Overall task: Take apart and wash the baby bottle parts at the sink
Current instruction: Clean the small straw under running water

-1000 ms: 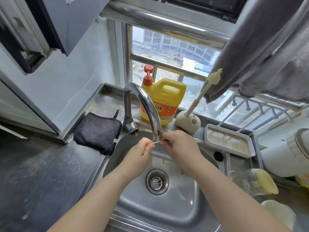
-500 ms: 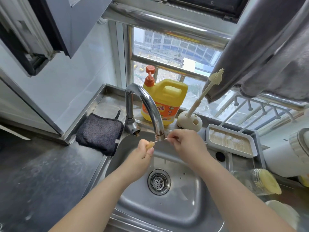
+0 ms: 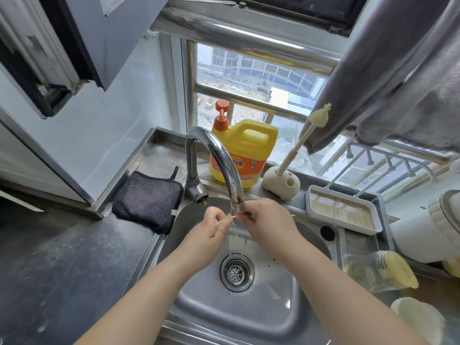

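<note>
The thin pale straw-like bottle part [image 3: 230, 217], a slim tube with a thicker tan end, lies between the two hands directly under the mouth of the curved chrome faucet [image 3: 219, 160], above the basin of the stainless steel sink [image 3: 273, 317]. Its long axis runs nearly level, from left to right, and rises a little toward the right. The left hand [image 3: 211, 230] pinches the thicker tan end between thumb and fingertips, so from this grip the part points to the right and slightly away from the person. The right hand [image 3: 266, 222] pinches the thin end with curled fingers, and from this grip the part points to the left. It is too small to tell whether a short piece also comes out on the far side of the right hand. Both hands are equally near, because each one holds one end, and only a short middle section is free between them. A few drops fall under this section, toward the round metal drain strainer [image 3: 237, 272].

I judge that the step in hand is rinsing this small part. The next move probably turns on this level axis: to pass water along or through the tube, the hands need to slide or roll it along the left-right line, while the free middle stays under the faucet mouth
</note>
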Demonstrator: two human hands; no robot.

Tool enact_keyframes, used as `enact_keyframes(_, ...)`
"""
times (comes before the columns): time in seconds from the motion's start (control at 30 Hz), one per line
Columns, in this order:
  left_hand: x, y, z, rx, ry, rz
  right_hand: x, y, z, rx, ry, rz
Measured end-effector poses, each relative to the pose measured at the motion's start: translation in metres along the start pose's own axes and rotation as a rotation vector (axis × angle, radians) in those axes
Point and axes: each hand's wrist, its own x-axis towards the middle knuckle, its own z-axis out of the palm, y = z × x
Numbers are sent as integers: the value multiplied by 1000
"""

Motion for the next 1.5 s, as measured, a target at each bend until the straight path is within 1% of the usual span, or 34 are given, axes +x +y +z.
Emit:
enact_keyframes(0.07, -1, -5, -1, -25, 13, 7, 4, 11, -8, 71, 65, 88)
enact_keyframes(0.13, 1, -8, -3, -55, 21, 24, 5, 10, -12, 73, 94, 81)
enact_keyframes(0.23, 3, -7, -2, -53, 12, 69, 1, -4, -2, -18, 11, -47)
enact_keyframes(0.27, 3, -8, -2, -45, 7, 78, 0, -4, -1, -37, -6, -56)
enact_keyframes(0.37, 7, -17, -4, 20, 4, 59, 4, 10, -8, 21, 47, 48)
enact_keyframes(0.4, 7, -17, -4, 40, 1, 53, 4, 10, -9, 19, 62, 56)
enact_keyframes(0.53, 6, -12, 0, 14, -8, 72, -2, -5, 1, -39, 0, -44)
enact_keyframes(0.6, 3, -12, -2, 35, -19, 80, 0, 1, -5, 20, 12, 32)
enact_keyframes(0.67, 1, -16, -3, 41, -25, 63, 4, 11, -14, 85, 68, 116)
enact_keyframes(0.73, 2, -15, -2, -6, -17, 55, 4, 7, -15, 68, 83, 90)
enact_keyframes(0.83, 3, -12, 0, -62, -4, 74, -2, -8, -5, -6, 21, -33)
enact_keyframes(0.9, 3, -15, -3, -42, 12, 85, 0, -3, -9, 15, 14, 21)
enact_keyframes(0.97, 4, -16, -7, -28, 33, 66, 4, 5, -15, 50, 51, 87)
enact_keyframes(1.03, 4, -14, -7, -27, 55, 32, 3, 2, -14, 36, 66, 56)
enact_keyframes(1.1, 2, -11, -6, -43, 89, 6, 0, -5, -9, 4, 34, 17)
enact_keyframes(1.17, -2, -9, -5, -63, 112, -12, 0, -3, -7, 17, 16, 35)
enact_keyframes(1.27, -5, -6, -7, -92, 101, 33, 4, 5, -11, 15, 26, 70)
enact_keyframes(1.33, -2, -5, -6, -83, 95, 71, 3, -1, -10, 0, 22, 22)
enact_keyframes(1.4, 1, -5, -6, -71, 74, 92, 1, -8, -5, -32, -18, -33)
enact_keyframes(1.43, 1, -6, -6, -65, 66, 96, 0, -8, -5, -40, -25, -31)
enact_keyframes(1.5, 1, -11, -7, -59, 74, 87, 2, 0, -10, 1, 10, 35)
